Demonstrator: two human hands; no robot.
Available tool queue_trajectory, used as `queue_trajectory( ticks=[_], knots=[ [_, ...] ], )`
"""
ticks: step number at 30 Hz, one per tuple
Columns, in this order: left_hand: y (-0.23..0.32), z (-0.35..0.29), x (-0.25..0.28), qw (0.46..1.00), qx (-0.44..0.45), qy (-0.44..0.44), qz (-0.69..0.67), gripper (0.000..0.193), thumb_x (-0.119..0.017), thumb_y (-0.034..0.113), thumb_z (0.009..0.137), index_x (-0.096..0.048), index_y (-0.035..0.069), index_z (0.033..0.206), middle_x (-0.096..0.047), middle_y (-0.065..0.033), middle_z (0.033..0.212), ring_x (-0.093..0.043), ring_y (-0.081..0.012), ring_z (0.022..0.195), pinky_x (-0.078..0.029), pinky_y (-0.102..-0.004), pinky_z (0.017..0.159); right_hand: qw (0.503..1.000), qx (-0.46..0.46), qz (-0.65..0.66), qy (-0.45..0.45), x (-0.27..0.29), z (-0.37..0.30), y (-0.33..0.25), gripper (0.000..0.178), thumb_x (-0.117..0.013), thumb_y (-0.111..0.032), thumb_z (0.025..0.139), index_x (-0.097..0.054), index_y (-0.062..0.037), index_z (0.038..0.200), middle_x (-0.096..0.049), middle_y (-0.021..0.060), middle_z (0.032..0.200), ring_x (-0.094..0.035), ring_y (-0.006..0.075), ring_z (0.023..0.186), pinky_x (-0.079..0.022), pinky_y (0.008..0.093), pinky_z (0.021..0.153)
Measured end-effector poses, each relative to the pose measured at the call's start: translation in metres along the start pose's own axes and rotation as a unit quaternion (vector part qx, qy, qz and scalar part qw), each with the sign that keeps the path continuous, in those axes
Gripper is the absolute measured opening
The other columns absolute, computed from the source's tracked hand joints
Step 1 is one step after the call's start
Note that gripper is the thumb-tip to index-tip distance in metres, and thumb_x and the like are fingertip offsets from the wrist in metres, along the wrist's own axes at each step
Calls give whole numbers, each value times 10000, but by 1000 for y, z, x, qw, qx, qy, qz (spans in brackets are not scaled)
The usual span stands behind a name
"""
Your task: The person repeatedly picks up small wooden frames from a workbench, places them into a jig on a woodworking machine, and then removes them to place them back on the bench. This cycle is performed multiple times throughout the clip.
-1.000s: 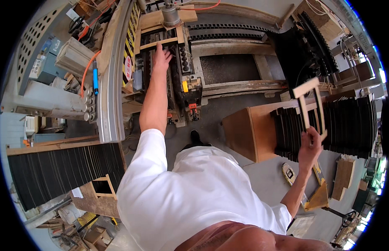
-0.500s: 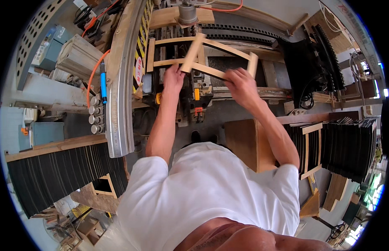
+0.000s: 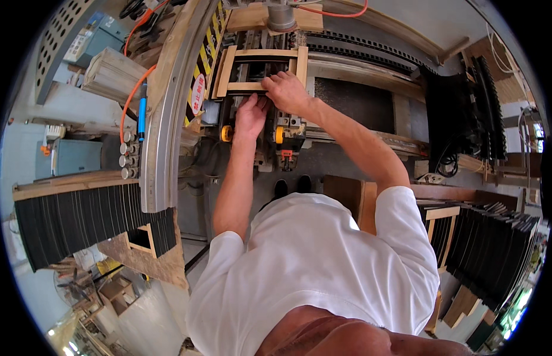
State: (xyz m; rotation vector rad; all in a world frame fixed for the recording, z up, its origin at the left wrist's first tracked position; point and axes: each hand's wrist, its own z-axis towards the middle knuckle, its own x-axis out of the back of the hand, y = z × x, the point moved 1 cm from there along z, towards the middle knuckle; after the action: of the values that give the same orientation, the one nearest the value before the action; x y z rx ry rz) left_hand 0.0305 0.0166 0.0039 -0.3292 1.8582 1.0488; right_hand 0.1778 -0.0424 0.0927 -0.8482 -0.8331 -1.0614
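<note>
A light wooden rectangular frame [image 3: 243, 86] with dark inner edges lies on the machine bed, lined up over a second wooden frame [image 3: 218, 83] whose left edge shows beside it. My right hand [image 3: 288, 93] is closed with its fingertips on the near rail of the upper frame. Just below that rail, my left hand [image 3: 250, 117] has its fingers bent up against the frames' near edge; its fingertips are partly hidden. A metal cylinder [image 3: 281, 19] of the machine stands beyond the far rail.
Yellow round knobs [image 3: 227, 133] sit in front of the bed. A metal beam [image 3: 162, 142] with a striped warning strip runs along the left. Stacks of dark-edged frames stand at left [image 3: 80, 222] and right [image 3: 489, 246]. A black bellows cover [image 3: 457, 115] is at far right.
The upper frame, tilted and held off to the right before, has moved left and now lies flat over the other one. My right hand has moved left, close to my left hand.
</note>
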Motion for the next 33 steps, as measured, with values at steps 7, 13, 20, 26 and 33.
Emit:
queue_trajectory(
  ticks=[7,13,20,26,33],
  knots=[
    [-3,-68,-14,992,-14,119,38,366,-492,89,986,-433,59,1346,-506,-97,1362,-450,-286,1312,-319,-441,1121,1000,2,0,-14,-10,29,49,261,-648,-74,733,-568,-55,981,-657,139,881,-616,333,895,-445,428,798],
    [-11,-174,-7,991,-37,126,25,369,-523,61,967,-477,59,1333,-554,-89,1314,-482,-276,1290,-372,-438,1095,999,-2,34,-7,-36,52,78,251,-641,-82,744,-567,-44,981,-670,166,832,-626,365,889,-452,458,803],
    [-13,-233,-8,987,-19,160,4,336,-507,30,967,-498,51,1302,-575,-96,1280,-532,-268,1233,-426,-422,1058,999,-7,35,-37,-38,58,78,226,-619,-81,748,-590,-29,966,-672,183,810,-624,380,859,-459,464,805],
    [-5,-236,-6,989,15,141,42,350,-524,35,959,-491,48,1308,-590,-100,1245,-543,-268,1216,-434,-415,1046,995,-52,41,-78,-38,80,69,229,-601,-78,742,-626,-34,966,-680,197,828,-639,381,879,-485,474,826],
    [6,-256,23,990,42,123,53,369,-535,37,951,-491,63,1316,-579,-98,1278,-533,-280,1235,-417,-440,1061,995,-66,-56,-59,-44,89,65,205,-621,-75,750,-612,-50,953,-675,190,820,-649,383,867,-502,484,796]
  ],
)
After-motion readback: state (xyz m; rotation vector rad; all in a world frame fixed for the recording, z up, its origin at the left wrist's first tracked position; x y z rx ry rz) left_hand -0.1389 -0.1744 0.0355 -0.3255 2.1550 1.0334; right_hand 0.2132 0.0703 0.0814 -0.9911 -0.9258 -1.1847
